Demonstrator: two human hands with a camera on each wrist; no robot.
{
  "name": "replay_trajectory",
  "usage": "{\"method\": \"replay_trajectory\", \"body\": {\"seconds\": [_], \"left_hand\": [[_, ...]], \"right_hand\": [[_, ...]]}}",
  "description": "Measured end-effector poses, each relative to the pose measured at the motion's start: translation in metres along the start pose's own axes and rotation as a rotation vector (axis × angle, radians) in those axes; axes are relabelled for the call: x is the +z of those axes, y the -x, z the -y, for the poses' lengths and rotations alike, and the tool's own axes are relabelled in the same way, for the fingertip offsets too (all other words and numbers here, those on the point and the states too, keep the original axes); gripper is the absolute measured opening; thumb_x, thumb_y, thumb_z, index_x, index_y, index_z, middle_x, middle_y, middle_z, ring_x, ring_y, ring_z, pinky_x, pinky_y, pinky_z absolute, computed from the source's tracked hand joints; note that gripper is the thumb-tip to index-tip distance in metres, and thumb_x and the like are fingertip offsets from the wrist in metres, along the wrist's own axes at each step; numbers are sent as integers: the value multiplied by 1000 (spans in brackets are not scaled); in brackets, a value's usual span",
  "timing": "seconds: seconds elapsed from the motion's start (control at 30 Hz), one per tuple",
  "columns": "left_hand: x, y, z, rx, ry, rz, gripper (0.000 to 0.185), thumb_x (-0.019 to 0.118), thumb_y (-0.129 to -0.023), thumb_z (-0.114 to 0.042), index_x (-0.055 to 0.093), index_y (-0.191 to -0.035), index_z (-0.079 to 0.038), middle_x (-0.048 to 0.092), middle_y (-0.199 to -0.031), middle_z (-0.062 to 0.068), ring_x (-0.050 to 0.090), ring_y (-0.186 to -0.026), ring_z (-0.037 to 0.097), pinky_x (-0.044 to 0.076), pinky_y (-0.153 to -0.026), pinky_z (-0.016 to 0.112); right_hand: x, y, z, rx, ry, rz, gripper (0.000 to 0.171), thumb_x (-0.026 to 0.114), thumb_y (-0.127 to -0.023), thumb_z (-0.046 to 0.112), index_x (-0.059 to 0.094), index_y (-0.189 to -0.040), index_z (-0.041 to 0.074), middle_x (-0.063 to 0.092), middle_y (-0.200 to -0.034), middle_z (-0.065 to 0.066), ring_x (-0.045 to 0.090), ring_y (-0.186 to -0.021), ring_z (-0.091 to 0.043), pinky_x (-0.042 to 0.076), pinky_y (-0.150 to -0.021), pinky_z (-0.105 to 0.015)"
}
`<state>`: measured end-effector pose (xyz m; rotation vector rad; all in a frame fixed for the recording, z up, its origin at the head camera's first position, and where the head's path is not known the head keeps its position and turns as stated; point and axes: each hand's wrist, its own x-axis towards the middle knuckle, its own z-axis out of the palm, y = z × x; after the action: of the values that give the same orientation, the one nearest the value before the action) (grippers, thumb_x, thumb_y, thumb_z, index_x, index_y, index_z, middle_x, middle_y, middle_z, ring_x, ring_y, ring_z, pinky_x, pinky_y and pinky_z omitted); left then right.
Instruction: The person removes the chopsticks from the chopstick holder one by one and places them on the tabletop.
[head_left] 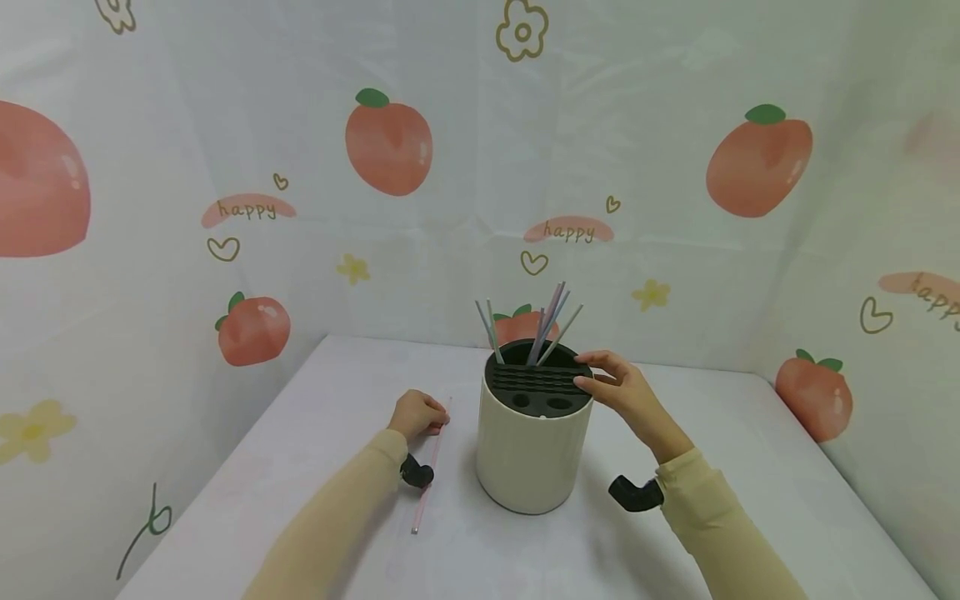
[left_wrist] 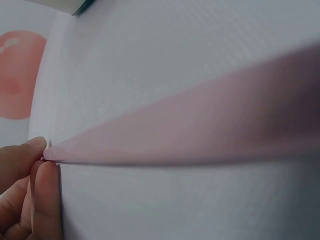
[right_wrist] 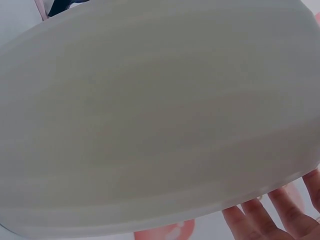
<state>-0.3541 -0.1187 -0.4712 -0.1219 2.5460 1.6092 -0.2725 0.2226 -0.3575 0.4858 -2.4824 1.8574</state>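
My left hand pinches a thin pink straw between thumb and fingers, left of the holder. In the left wrist view the straw runs large and blurred across the picture from the fingertips. A round cream holder with a black slotted top stands upright on the table. Several pastel straws lean in its rear opening. At the holder's right rim rest the extended fingers of my right hand; the right wrist view shows its fingers along the holder's edge.
The white table reaches back to a white cloth backdrop printed with peaches and flowers. Black wrist cameras sit below both hands.
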Motion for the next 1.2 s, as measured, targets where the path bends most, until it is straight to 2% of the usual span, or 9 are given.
{"method": "replay_trajectory", "body": {"seconds": [0.23, 0.5, 0.7, 0.8, 0.93, 1.1, 1.2], "left_hand": [[1, 2, -2, -3, 1, -6, 11, 77, -77, 2, 71, -86, 5, 67, -68, 7, 60, -56, 9, 55, -52, 19], [-1, 0, -1, -19, -36, 1, 14, 78, -78, -2, 71, -88, 4, 69, -72, 8, 62, -58, 10, 56, -54, 20], [-8, -2, -6, -35, 42, 26, 18, 76, -81, -5, 70, -94, 5, 70, -78, 9, 63, -62, 11, 58, -59, 22], [-16, 2, -21, 6, 113, 47, 25, 73, -85, -8, 69, -104, 8, 72, -90, 14, 65, -70, 11, 59, -68, 25], [-29, 10, -56, 125, 269, 88, 33, 68, -89, -8, 63, -117, 10, 69, -107, 19, 66, -81, 12, 59, -82, 31], [-45, 31, -111, 291, 413, 122, 38, 66, -92, -9, 58, -125, 9, 67, -107, 9, 66, -88, 11, 56, -89, 30], [-50, 42, -136, 386, 443, 145, 38, 66, -92, -10, 58, -124, 8, 67, -104, 3, 67, -91, 12, 56, -89, 28]], "right_hand": [[-1, 0, -1, 1, 7, 6, 45, 63, -94, 22, 49, -132, 2, 40, -145, -17, 40, -133, -44, 40, -105, -54], [1, -1, -1, -6, -27, 8, 44, 63, -93, 18, 49, -132, 1, 41, -144, -17, 42, -132, -42, 42, -102, -49], [1, 0, 1, -1, -25, 3, 44, 63, -93, 18, 49, -132, 1, 41, -145, -17, 40, -133, -44, 42, -103, -51], [0, 0, 1, 0, -18, 6, 45, 63, -94, 18, 48, -132, 1, 40, -145, -18, 39, -134, -45, 41, -103, -53], [0, -1, 0, -3, -13, 10, 45, 63, -94, 19, 48, -132, 1, 40, -145, -18, 40, -133, -44, 42, -103, -52], [-1, -1, -1, -8, -13, 13, 45, 62, -94, 20, 48, -132, 1, 41, -144, -18, 40, -133, -44, 42, -103, -51], [0, -1, -2, -7, -16, 15, 45, 62, -94, 20, 48, -132, 1, 40, -145, -18, 39, -133, -44, 41, -103, -51]]}}
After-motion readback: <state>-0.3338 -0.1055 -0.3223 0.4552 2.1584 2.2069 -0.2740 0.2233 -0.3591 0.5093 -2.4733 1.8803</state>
